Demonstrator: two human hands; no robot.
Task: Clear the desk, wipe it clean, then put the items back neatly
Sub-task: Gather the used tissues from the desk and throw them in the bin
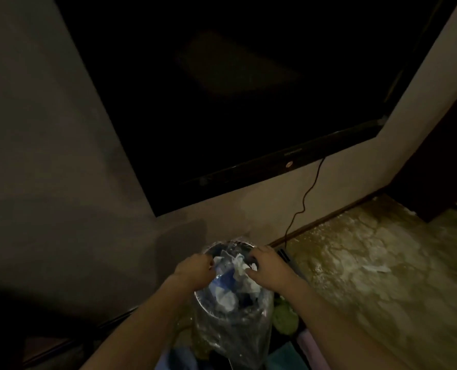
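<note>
Stage: the person stands over a waste bin [222, 308] lined with a clear plastic bag [238, 340], so the clearing step looks under way (rubbish from the desk, by my reading). No worktop shows in this view, so wiping and putting things back cannot be judged; I take both as still to do.

Left hand: the left hand [194, 271] sits at the bin's left rim, fingers [208, 263] curled tight. They seem to pinch the bag's edge or a scrap of paper; the blur hides which.

Bin contents: crumpled white paper [239, 264] and blue scraps [226, 280] lie inside the bin, between the 2 hands.

Right hand: the right hand [268, 265] rests on the bin's right rim, fingers [252, 256] bent over the edge and gripping the bag there, thumb [251, 273] touching the white paper.

Surroundings: a dark screen [248, 89] hangs on the wall above the bin, its cable [306, 193] dropping to the marbled floor [369, 263] right of the bin.
</note>
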